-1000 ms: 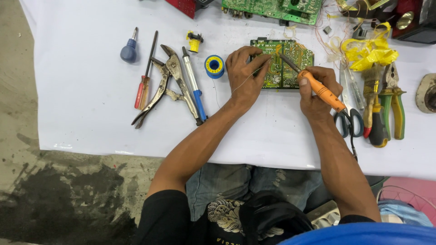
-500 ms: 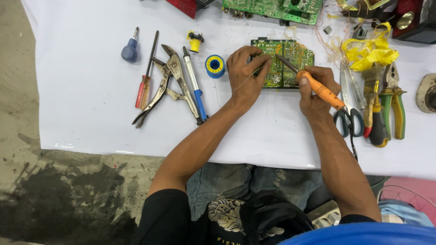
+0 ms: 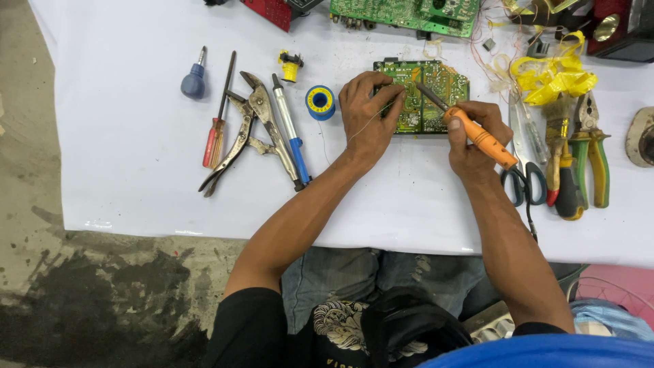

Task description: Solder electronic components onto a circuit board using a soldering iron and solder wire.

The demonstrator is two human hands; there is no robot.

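A green circuit board [image 3: 433, 95] lies on the white table sheet [image 3: 122, 184], solder side up. My left hand [image 3: 368, 112] rests on its left edge and pinches a thin solder wire [image 3: 368, 126] that trails back over the wrist. My right hand [image 3: 473, 140] grips an orange-handled soldering iron [image 3: 477, 136]; its metal tip [image 3: 426, 94] touches the middle of the board. A blue and yellow solder spool [image 3: 319, 102] sits just left of my left hand.
Locking pliers [image 3: 262, 123], a blue-handled screwdriver [image 3: 291, 136], a red screwdriver [image 3: 216, 129] and a stubby blue screwdriver [image 3: 193, 80] lie at left. Scissors [image 3: 524, 174], green-handled pliers [image 3: 591, 157] and yellow tape [image 3: 552, 73] lie at right. A larger green board [image 3: 409, 12] sits at the far edge.
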